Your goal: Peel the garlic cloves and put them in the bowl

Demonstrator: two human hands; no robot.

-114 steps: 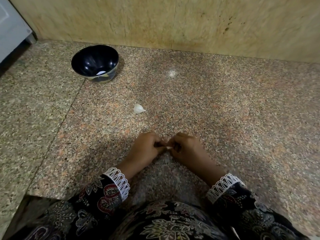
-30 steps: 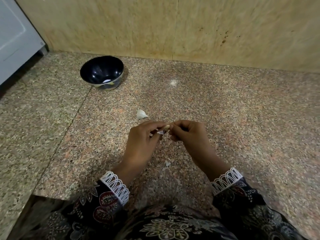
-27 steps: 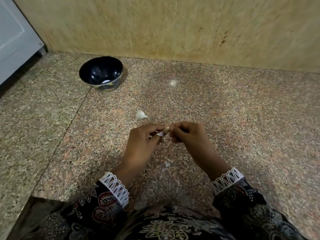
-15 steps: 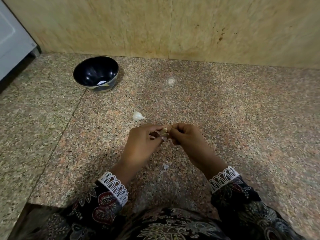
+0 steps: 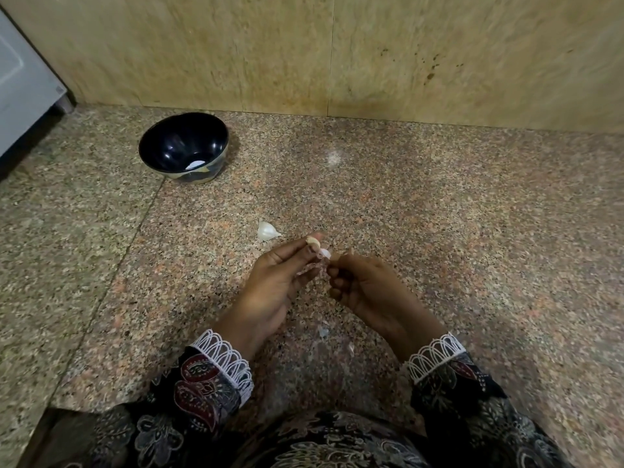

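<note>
The tabletop (image 5: 439, 231) is showing as speckled, polished granite, catching a soft sheen. The bowl (image 5: 175, 143) is looking glossy and dark, reflecting light inside. The wall (image 5: 304, 52) is appearing as smooth, mottled beige stone. The garlic clove (image 5: 267, 230) is wearing papery white skin, and the sleeves (image 5: 209, 380) are showing patterned cloth edged with white lace.

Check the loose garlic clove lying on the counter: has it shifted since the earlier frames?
No. The loose clove keeps its place relative to the bowl and the pale spot on the counter; only the camera view shifted.
</note>
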